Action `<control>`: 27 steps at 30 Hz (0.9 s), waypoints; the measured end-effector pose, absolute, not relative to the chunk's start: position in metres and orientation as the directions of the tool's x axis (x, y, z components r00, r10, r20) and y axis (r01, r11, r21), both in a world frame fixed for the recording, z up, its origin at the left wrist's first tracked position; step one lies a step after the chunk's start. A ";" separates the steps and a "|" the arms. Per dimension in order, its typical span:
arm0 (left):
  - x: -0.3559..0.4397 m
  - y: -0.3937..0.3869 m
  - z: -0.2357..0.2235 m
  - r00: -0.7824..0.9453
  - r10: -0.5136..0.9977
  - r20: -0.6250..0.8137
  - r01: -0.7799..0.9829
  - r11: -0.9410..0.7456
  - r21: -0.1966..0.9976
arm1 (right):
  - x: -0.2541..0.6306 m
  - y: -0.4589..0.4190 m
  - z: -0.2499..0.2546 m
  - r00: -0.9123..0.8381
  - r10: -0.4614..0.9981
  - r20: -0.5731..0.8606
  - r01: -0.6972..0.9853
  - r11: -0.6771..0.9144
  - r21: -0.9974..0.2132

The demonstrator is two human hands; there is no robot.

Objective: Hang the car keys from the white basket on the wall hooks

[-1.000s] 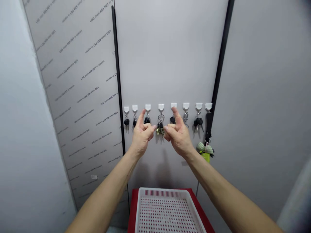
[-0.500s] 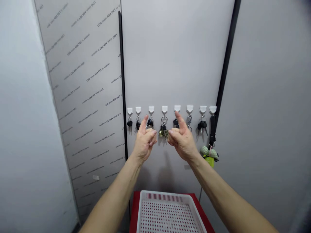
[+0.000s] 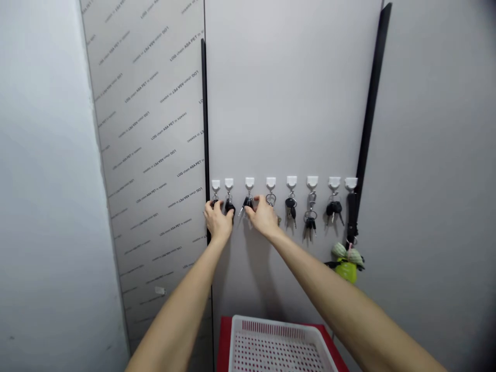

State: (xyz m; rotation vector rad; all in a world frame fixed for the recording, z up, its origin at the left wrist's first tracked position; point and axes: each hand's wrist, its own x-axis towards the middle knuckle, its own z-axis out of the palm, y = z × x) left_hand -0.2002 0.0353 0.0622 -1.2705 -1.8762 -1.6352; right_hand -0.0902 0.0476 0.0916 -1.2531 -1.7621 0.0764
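My left hand is raised to the wall at the left end of a row of white hooks. Its fingers are curved and apart, the fingertips over the first bunch of keys, the thumb beside the black-headed second bunch of keys. My right hand reaches in beside the third bunch of keys, with thumb and index finger apart at its right side; whether they touch it I cannot tell. Behind this hand, a key ring on the fourth hook is partly hidden.
Farther right hang more keys, keys on a clip, black-headed keys and a black strap with a green charm. Below stands a white perforated basket on a red surface. Black strips edge the panel.
Both hands have moved from pointing in front of the row to the keys at its left. Their fingers have gone from folded with index fingers raised to spread and curved. The view has shifted slightly.
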 end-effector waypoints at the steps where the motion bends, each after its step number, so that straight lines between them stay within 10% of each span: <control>1: -0.201 0.037 0.063 -0.553 0.413 0.723 0.778 -0.055 0.626 | -0.092 0.050 0.092 -0.036 0.766 0.642 0.715 0.468 -0.519; 16: -0.236 0.006 0.153 -0.230 0.764 0.603 0.881 -0.100 0.462 | -0.088 0.048 0.156 -0.207 0.583 0.786 0.682 0.662 -0.311; 21: -0.236 0.000 0.163 -0.169 0.724 0.669 0.949 -0.064 0.309 | -0.088 0.042 0.137 -0.653 0.533 0.537 0.572 0.813 -0.111; 27: -0.240 0.004 0.137 -0.083 0.742 0.665 0.923 -0.194 0.332 | -0.054 0.021 0.059 -0.762 0.595 0.255 0.549 0.803 -0.234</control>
